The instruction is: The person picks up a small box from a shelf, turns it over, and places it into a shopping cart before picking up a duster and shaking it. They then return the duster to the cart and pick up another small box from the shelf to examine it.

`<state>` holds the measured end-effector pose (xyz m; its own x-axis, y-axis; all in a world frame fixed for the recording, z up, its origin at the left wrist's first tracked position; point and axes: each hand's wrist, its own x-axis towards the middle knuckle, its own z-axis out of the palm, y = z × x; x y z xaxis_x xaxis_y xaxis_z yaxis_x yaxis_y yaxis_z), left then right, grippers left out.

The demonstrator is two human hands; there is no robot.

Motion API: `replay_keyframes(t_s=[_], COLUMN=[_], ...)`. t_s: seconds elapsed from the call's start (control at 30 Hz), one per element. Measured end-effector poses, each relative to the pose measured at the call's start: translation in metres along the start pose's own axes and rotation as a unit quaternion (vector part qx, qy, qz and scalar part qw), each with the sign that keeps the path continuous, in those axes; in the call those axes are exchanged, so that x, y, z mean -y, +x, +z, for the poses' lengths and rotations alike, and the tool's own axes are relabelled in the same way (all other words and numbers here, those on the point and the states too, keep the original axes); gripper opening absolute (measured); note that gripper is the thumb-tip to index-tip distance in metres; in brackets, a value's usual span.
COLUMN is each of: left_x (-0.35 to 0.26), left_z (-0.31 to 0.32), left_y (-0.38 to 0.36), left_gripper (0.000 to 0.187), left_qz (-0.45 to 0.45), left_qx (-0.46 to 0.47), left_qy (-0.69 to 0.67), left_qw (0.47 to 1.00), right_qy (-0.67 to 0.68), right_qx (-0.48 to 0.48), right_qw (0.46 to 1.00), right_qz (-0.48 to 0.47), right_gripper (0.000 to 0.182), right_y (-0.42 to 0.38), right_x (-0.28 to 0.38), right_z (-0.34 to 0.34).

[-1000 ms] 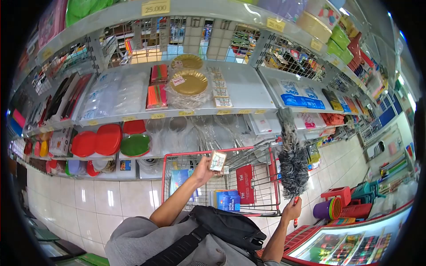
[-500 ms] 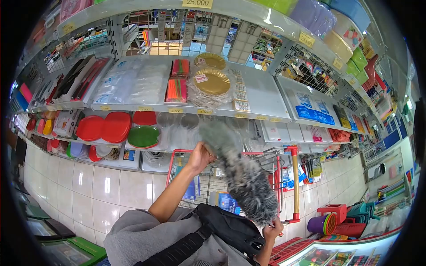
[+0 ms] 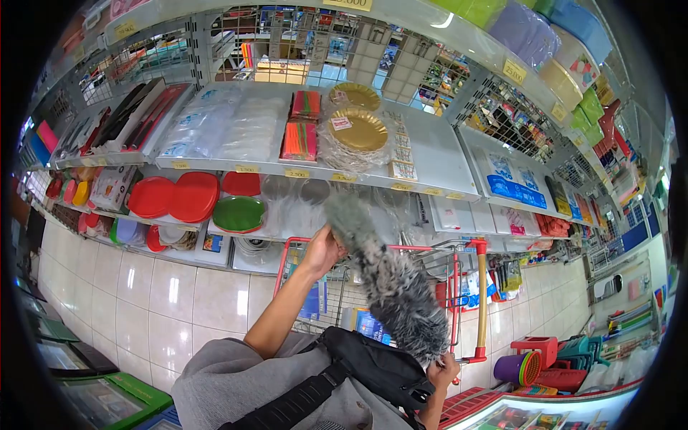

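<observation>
A long fluffy grey duster (image 3: 405, 301) slants across the front of my body, over a shopping cart with a red rim (image 3: 481, 287). My left hand (image 3: 325, 252) is closed at the duster's upper left part, near its paler grey-green end. At its lower right end my right hand (image 3: 443, 370) is closed around the duster's end, its handle mostly hidden. Beyond the duster's upper tip is the shelf with gold plates (image 3: 359, 130), orange-pink packs (image 3: 299, 141) and clear plastic packs (image 3: 252, 129).
Below that shelf lie red plates (image 3: 193, 197) and a green plate (image 3: 239, 214). Blue packs (image 3: 514, 188) lie on the right shelf. Purple and yellow baskets (image 3: 517, 368) stand at lower right. A glass-topped case (image 3: 107, 405) is at lower left. The floor is tiled (image 3: 175, 287).
The view has shifted slightly, so the shelves appear a little further right. Both hands keep hold of the duster, in almost the same pose.
</observation>
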<state>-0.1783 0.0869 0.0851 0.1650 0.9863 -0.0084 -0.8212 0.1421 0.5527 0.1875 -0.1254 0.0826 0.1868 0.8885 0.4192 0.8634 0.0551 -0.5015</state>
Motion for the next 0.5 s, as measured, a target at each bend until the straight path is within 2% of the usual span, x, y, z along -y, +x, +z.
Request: replay_keyframes(t_s=[0.03, 0.1, 0.13, 0.23, 0.33, 0.5], left_x=[0.001, -0.011, -0.009, -0.004, -0.007, -0.004], left_z=[-0.001, 0.017, 0.006, -0.011, -0.015, -0.022], left_y=[0.0, -0.007, -0.005, -0.002, -0.003, 0.001], left_gripper=[0.037, 0.037, 0.036, 0.035, 0.042, 0.041], left_qz=[0.001, -0.018, -0.019, -0.007, -0.002, 0.021], left_qx=[0.0, -0.088, -0.065, -0.041, -0.03, -0.03], left_qy=[0.0, -0.015, -0.017, -0.007, 0.048, 0.034], left_qw=[1.0, 0.996, 0.998, 0.999, 0.998, 0.999], right_qy=[-0.005, -0.009, -0.012, 0.018, 0.006, -0.01], right_qx=[0.012, 0.002, -0.007, -0.004, -0.009, 0.004], right_qw=[1.0, 1.0, 1.0, 1.0, 1.0, 1.0], right_qz=[-0.024, -0.005, 0.015, -0.005, -0.016, -0.028], right_gripper=[0.013, 0.013, 0.014, 0.016, 0.017, 0.015], right_y=[0.0, 0.001, 0.001, 0.006, 0.007, 0.008], right_x=[-0.002, 0.003, 0.005, 0.01, 0.008, 0.002], right_z=[0.0, 0.004, 0.006, 0.005, 0.007, 0.005])
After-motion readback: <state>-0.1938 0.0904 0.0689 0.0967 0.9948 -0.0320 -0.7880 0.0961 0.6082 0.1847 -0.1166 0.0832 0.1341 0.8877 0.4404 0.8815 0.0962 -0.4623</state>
